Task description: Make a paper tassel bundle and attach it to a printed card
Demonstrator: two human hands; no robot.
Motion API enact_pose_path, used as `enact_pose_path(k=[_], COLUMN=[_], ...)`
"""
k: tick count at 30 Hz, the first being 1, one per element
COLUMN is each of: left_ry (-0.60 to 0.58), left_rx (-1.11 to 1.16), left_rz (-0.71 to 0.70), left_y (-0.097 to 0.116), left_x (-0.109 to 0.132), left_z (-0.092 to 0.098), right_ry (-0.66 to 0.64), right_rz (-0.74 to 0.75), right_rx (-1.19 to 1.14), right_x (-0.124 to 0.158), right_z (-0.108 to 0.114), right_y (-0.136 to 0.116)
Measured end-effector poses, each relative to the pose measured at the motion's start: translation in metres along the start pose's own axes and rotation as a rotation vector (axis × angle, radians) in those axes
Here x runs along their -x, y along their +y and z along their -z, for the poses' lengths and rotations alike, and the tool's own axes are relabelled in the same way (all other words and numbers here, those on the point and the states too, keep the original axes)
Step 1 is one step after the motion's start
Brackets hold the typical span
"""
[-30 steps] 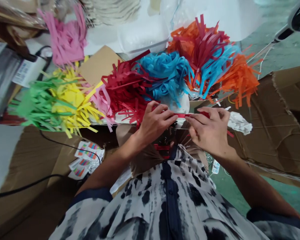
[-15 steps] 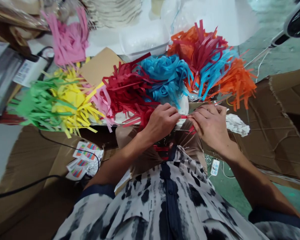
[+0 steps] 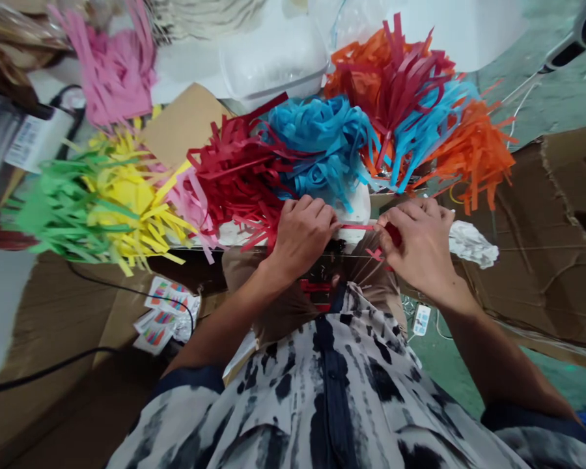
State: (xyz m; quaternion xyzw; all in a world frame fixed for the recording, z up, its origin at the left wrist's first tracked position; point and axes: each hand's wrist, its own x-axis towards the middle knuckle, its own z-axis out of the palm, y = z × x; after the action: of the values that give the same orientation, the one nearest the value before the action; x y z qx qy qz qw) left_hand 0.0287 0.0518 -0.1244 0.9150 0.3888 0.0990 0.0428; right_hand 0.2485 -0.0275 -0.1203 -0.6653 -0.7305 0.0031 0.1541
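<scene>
A thin red paper strip (image 3: 357, 227) runs level between my two hands. My left hand (image 3: 300, 234) is closed, pinching its left end beside a heap of red paper strips (image 3: 234, 172). My right hand (image 3: 417, 244) is closed on the right end, where the red paper is bunched up between thumb and fingers. Both hands hover over a brown bag (image 3: 293, 296) that holds more red pieces (image 3: 316, 286), just in front of my chest.
Heaps of cut paper strips fill the table: green (image 3: 53, 212), yellow (image 3: 131, 202), pink (image 3: 114, 68), blue (image 3: 322, 140), orange (image 3: 473, 153). A white foam tray (image 3: 273, 58) sits behind. Crumpled white paper (image 3: 471, 241) lies right. Cardboard (image 3: 542, 247), black cables (image 3: 49, 371) and small printed cards (image 3: 163, 316) surround me.
My hands came together half a second ago, then drew apart again, stretching the red strip. The right hand now holds a bunched red wad.
</scene>
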Motion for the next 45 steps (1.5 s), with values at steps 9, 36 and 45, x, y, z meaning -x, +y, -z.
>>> enact_pose_path(k=[9,36,45], left_ry=[-0.023,0.292,-0.165], left_rx=[0.106,0.318,1.787], left_rz=[0.012,-0.054,0.435], left_y=[-0.013,0.036,0.035], left_x=[-0.003,0.058,0.023], left_z=[0.012,0.001,0.055], right_ry=[-0.022,0.375,0.398], right_rz=[-0.076,0.327,0.166], right_rx=[0.016,0.131,0.042], right_x=[-0.005,0.035,0.013], right_z=[0.002,0.001,0.042], right_y=[-0.006,-0.036,-0.028])
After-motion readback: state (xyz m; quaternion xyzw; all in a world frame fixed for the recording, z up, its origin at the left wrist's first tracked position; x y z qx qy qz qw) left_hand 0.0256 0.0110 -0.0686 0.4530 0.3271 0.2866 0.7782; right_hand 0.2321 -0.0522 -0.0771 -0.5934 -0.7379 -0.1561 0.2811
